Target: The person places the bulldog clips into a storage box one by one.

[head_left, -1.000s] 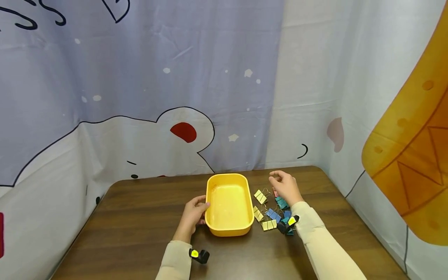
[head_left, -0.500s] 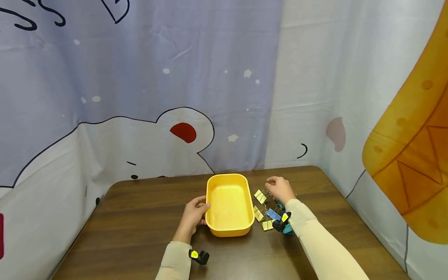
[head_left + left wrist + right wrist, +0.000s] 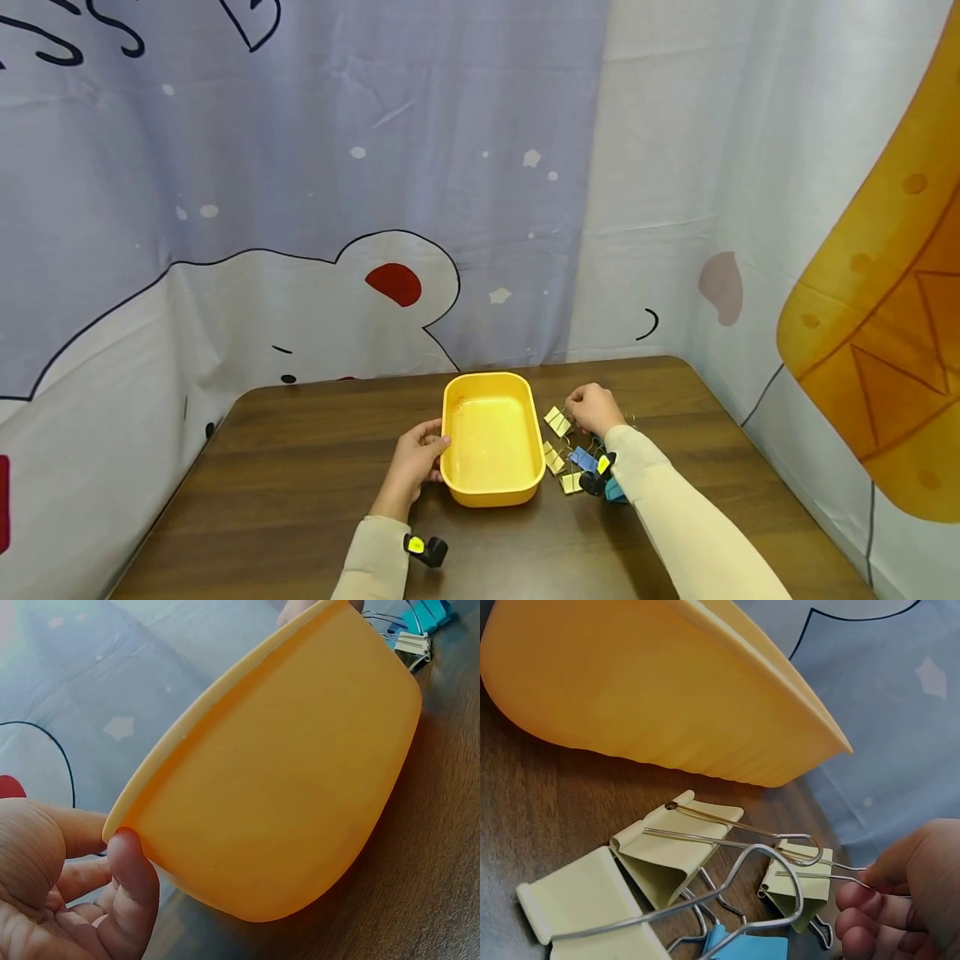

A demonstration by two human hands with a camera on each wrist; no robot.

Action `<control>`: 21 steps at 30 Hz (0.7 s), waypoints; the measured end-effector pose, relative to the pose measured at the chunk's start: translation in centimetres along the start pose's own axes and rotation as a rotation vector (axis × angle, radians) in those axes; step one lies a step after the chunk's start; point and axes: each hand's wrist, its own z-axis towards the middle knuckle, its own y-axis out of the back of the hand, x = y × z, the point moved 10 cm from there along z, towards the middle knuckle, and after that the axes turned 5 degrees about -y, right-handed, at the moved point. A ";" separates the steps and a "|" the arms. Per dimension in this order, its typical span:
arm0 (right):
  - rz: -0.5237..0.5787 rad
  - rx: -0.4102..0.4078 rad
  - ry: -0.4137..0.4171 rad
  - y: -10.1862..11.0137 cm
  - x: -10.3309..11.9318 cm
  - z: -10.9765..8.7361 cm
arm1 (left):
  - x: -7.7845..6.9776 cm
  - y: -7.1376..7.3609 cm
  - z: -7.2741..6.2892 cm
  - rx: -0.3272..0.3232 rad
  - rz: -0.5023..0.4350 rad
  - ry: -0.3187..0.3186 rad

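My left hand [image 3: 412, 461] pinches the left rim of an oblong yellow plastic bin [image 3: 491, 498], thumb and fingers on either side of the edge in the left wrist view. Right of the bin, my right hand [image 3: 595, 409] reaches over a loose group of binder clips. In the right wrist view its thumb and fingers pinch a wire handle of a pale yellow binder clip [image 3: 804, 879]. Two more pale yellow clips [image 3: 676, 844] lie closer to the camera, with a blue clip [image 3: 746, 946] below. My right hand and sleeve partly hide a teal clip [image 3: 615, 490].
All of this stands on a dark wood table [image 3: 315, 467] with rounded far corners. A printed cloth curtain [image 3: 480, 208] hangs close behind the table and along its right side. Each wrist wears a black strap with a small camera.
My right hand has moved left and a little down, from above the pink and teal clips to the far yellow clip, and now pinches its handle. The left hand and bin stay put.
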 end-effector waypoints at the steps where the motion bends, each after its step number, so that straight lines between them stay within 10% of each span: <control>1: 0.004 0.003 -0.002 -0.1 0.0 0.0 | 0.0 0.0 0.0 -0.001 -0.001 0.000; 21: 0.128 0.007 -0.020 2.1 2.6 0.7 | 0.1 -0.2 -0.2 0.021 -0.022 -0.005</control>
